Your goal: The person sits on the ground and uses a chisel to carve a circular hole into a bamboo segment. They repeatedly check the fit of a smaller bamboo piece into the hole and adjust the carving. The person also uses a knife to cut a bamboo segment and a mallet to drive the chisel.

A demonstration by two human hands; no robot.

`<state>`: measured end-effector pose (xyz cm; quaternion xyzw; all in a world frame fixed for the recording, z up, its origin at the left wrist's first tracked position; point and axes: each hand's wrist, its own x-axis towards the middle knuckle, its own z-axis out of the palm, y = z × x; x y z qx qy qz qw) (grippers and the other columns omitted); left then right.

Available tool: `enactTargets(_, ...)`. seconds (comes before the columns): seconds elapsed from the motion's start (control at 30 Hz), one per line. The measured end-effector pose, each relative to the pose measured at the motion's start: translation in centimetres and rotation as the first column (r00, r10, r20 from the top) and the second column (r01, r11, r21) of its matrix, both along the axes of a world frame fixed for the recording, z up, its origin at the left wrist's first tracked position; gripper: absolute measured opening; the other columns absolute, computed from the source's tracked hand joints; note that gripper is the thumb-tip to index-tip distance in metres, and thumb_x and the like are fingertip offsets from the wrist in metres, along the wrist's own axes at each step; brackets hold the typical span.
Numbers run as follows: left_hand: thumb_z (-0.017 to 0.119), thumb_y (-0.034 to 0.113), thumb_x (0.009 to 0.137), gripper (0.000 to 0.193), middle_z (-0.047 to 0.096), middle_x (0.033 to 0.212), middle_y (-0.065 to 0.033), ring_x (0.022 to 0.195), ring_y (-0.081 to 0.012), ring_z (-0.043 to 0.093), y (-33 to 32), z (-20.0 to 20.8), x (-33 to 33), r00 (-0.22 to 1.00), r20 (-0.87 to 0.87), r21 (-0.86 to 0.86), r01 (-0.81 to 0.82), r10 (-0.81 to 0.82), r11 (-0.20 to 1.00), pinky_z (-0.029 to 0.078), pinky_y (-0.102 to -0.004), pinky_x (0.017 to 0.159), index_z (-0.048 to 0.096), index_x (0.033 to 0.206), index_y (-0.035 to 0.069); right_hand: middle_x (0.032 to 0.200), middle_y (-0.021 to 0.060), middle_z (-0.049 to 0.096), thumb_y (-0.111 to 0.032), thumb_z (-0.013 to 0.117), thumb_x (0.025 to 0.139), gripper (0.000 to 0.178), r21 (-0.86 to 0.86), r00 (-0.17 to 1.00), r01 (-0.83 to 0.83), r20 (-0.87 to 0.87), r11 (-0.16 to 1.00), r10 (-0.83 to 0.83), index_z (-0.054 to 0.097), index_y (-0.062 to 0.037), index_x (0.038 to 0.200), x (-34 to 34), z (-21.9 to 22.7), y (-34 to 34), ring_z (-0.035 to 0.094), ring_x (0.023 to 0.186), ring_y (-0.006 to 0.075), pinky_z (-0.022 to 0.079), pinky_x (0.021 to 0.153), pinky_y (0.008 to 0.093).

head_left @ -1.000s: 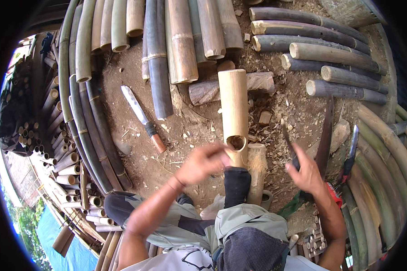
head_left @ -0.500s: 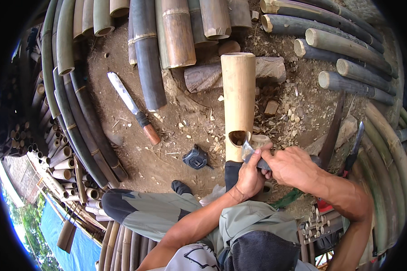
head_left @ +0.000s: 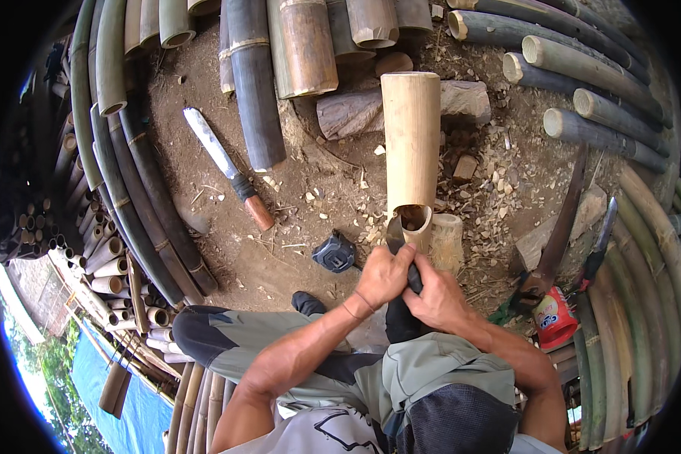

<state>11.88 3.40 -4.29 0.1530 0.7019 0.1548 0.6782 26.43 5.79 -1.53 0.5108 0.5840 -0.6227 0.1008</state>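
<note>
A pale, peeled bamboo tube (head_left: 412, 136) points away from me, its lower end near my lap. Close to that end is a cut-out opening with a dark inside. Both hands hold a knife (head_left: 395, 232), its blade against the left edge of the opening. My left hand (head_left: 386, 274) is closed around it where blade and handle meet. My right hand (head_left: 436, 300) is closed on the dark handle, just right of and below the left hand. Parts of the handle are hidden by my fingers.
A log (head_left: 348, 115) lies behind the tube, a short stump (head_left: 447, 236) beside it. A machete (head_left: 218, 155) and a tape measure (head_left: 334, 253) are on the ground at left. At right are a saw (head_left: 563, 223), another knife (head_left: 600, 238) and a red container (head_left: 555, 318). Bamboo poles surround me.
The knife has swung from the opening's right side to its left edge. My left hand moved left and up, my right hand left and down; the opening now faces more to the right.
</note>
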Motion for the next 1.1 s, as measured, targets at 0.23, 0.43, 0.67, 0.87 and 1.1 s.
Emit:
enactTargets(0.23,0.055,0.033,0.096,0.043,0.057,0.058,-0.0258,0.054,-0.0278,0.063,1.8,-0.2,-3.3,0.843,-0.172,0.217,0.537,-0.509,0.815,0.046,-0.0436,0.051,0.066,0.084,-0.007,0.090,0.0280,0.066,-0.014,0.066,0.081,0.058,0.068,0.965,0.262,-0.047,0.963,-0.260,0.043,0.0046,0.131,-3.1,0.1,-2.5,0.065,0.083,0.0465,0.052,0.072,0.0525)
enactTargets(0.43,0.050,0.030,0.097,0.042,0.061,0.061,-0.0114,0.055,-0.0168,0.058,1.8,-0.1,2.2,0.991,0.133,0.224,-0.030,-0.001,0.974,0.046,-0.0356,0.052,0.064,0.082,-0.007,0.096,0.0231,0.067,-0.019,0.067,0.081,0.047,0.293,0.988,-0.064,0.154,0.954,0.020,0.054,-0.0045,0.124,2.0,2.0,1.7,0.066,0.085,0.0419,0.053,0.074,0.0494)
enactTargets(0.67,0.045,0.024,0.098,0.036,0.059,0.064,-0.0035,0.055,-0.0104,0.052,5.1,0.7,4.4,0.849,0.339,-0.057,-0.412,0.406,0.909,0.043,-0.0288,0.051,0.068,0.088,-0.001,0.073,0.0239,0.066,-0.013,0.064,0.080,0.032,0.245,0.822,-0.560,0.286,0.791,0.493,0.060,-0.0029,0.110,1.1,4.0,11.8,0.066,0.070,0.0425,0.053,0.065,0.0509)
enactTargets(0.87,0.049,0.026,0.099,0.032,0.064,0.097,-0.0065,0.088,-0.0139,0.059,3.7,0.5,3.8,0.391,0.584,-0.238,-0.755,0.711,0.611,0.048,-0.0311,0.078,0.062,0.115,0.001,0.073,0.0186,0.069,-0.015,0.067,0.079,0.024,0.264,0.586,-0.810,0.330,0.523,0.740,0.065,0.0032,0.094,-3.1,5.6,14.6,0.071,0.070,0.0315,0.055,0.060,0.0407)
enactTargets(1.1,0.042,0.040,0.102,0.040,0.064,0.108,-0.0074,0.103,-0.0198,0.061,3.9,0.9,2.9,-0.052,0.647,-0.452,-0.830,0.761,0.327,0.047,-0.0392,0.095,0.057,0.117,0.007,0.087,0.0082,0.075,-0.016,0.069,0.077,0.012,0.152,0.158,-0.982,0.369,0.108,0.916,0.077,-0.0116,0.085,-10.4,5.5,17.6,0.073,0.082,0.0206,0.057,0.072,0.0324)
